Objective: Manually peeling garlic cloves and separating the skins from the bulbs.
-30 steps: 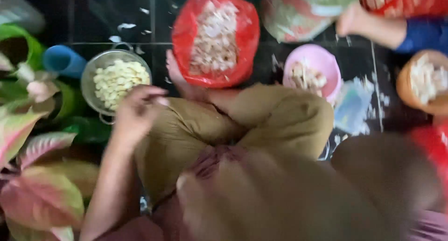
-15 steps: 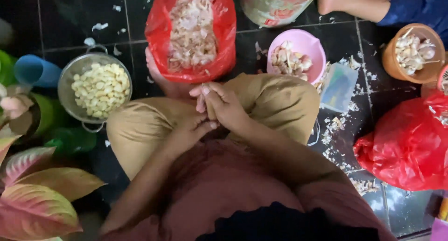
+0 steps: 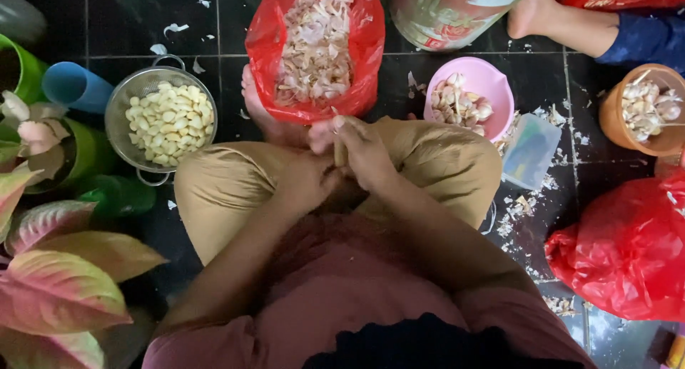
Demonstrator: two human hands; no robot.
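Observation:
I sit cross-legged on a dark tiled floor in tan trousers. My left hand and my right hand meet above my lap, both pinching a small pale garlic clove. Just beyond them lies a red plastic bag full of garlic skins. A metal colander of peeled cloves stands to my left. A pink bowl of unpeeled cloves stands to my right.
Another person's foot and blue sleeve show at the top right, by an orange bowl of garlic. A second red bag lies at right, a printed tin at top. Potted plants crowd the left. Skins litter the floor.
My left hand came back from the colander side to my lap and joined my right hand on a clove. The view has shifted down and steadied.

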